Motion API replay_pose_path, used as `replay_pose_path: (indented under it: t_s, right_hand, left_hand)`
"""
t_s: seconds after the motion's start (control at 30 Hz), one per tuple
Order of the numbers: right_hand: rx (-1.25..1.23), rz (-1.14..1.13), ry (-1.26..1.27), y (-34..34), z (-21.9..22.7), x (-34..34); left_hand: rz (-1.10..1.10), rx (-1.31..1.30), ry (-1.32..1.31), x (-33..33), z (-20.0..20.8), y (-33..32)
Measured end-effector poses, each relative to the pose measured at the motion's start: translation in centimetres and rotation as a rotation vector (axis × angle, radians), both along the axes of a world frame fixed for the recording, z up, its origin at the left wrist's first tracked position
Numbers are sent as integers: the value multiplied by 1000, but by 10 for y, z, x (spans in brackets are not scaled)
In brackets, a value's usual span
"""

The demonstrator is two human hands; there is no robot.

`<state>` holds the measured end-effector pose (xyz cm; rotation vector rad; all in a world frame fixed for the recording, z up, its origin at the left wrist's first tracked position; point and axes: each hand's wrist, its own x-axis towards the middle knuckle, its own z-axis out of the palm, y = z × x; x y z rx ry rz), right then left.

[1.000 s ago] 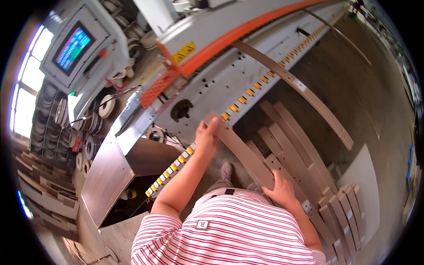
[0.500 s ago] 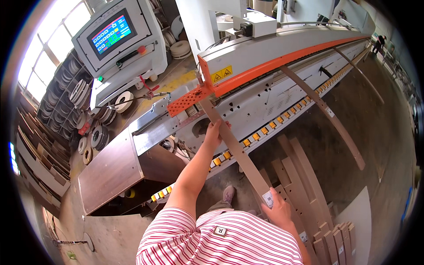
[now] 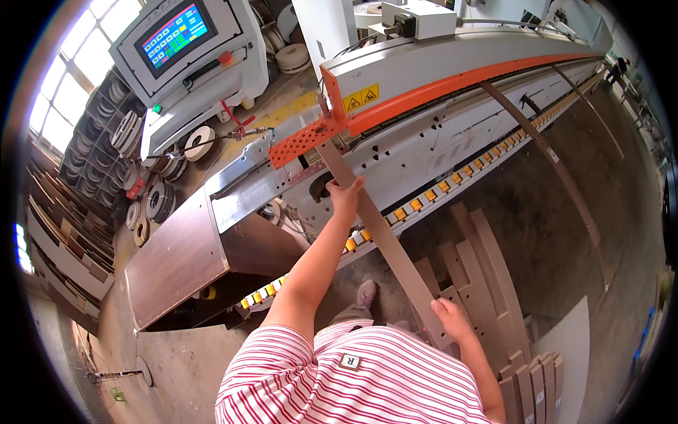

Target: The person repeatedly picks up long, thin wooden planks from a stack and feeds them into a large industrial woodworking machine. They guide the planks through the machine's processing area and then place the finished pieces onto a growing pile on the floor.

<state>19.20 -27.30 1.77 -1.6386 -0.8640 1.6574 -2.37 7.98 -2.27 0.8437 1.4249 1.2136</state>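
Note:
A long, narrow brown board strip (image 3: 388,244) slants between my two hands, its far end under the perforated orange plate (image 3: 304,143) of a long grey machine (image 3: 417,85). My left hand (image 3: 345,196) is closed on the strip's left edge near that far end. Close to my body, my right hand (image 3: 452,319) grips the strip's right edge near its lower end, with the thumb along the face. The fingers' undersides are hidden. Farther along the machine, a second brown strip (image 3: 554,155) sticks out from beneath the orange guard.
Yellow rollers (image 3: 429,195) line the machine's near side. Several boards (image 3: 487,283) stand stacked at my right, beside shorter strips (image 3: 540,385). A control panel with a lit screen (image 3: 175,35) stands at left, above edging rolls (image 3: 161,201). A brown cabinet-like box (image 3: 176,268) sits front left.
The second strip has travelled away along the machine to the right. The white label by my right hand no longer shows on the held strip. My right hand has shifted slightly up its edge.

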Motion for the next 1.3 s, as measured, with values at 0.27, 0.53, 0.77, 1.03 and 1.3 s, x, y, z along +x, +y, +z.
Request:
replay_pose_path:
  t_s: [0.27,0.53,0.77,1.03,1.3]
  right_hand:
    - [283,251,-868,37,19,-32]
    - [231,287,-892,48,25,-29]
    - [201,322,-882,53,21,-25]
    - [247,273,-869,62,20,2]
    - [234,164,-940,74,12,65]
  left_hand:
    - [-117,-94,-477,-6,24,22]
    - [-122,-153,-316,-2,32,30]
    - [-111,-118,-276,2,24,36]
    - [-66,-153,-291,28,24,45]
    - [-247,-11,-372,112,-25,94]
